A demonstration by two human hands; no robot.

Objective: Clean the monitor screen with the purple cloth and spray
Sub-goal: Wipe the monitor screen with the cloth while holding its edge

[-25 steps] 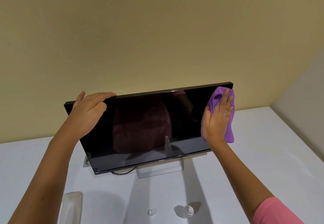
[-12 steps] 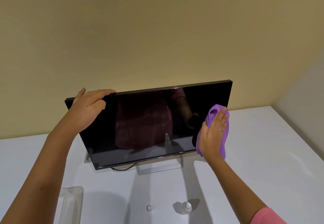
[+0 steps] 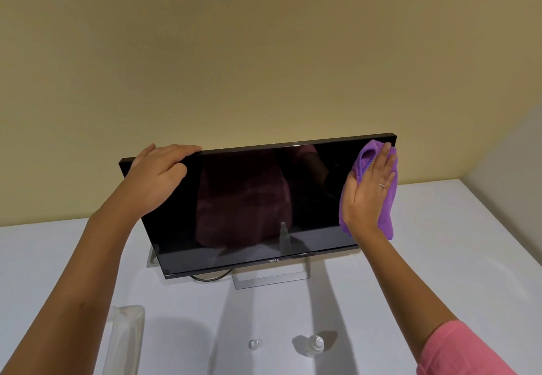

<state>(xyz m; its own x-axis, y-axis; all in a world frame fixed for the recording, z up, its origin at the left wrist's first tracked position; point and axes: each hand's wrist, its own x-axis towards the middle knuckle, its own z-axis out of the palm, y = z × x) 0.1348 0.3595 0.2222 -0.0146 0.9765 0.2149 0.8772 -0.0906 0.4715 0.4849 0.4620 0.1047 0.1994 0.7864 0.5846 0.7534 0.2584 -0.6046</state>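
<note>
A black monitor [image 3: 249, 207] stands on a white table, its dark screen reflecting a person. My left hand [image 3: 158, 175] grips the monitor's top left edge, fingers curled over the rim. With straight fingers, my right hand [image 3: 368, 191] presses the purple cloth [image 3: 387, 207] flat against the screen's upper right corner. The cloth hangs below my palm past the right edge. A small clear spray bottle [image 3: 315, 344] stands on the table in front of the monitor, with its clear cap [image 3: 254, 344] lying to its left.
The white table [image 3: 440, 257] runs to a yellow wall behind and a grey wall at right. A clear plastic container [image 3: 126, 336] sits at the near left. The monitor's silver stand [image 3: 272, 279] and a dark cable [image 3: 209, 278] lie under the screen.
My right hand slid the cloth down the screen's right side to the lower right, then back up to the upper right corner. My left hand kept its grip on the top edge.
</note>
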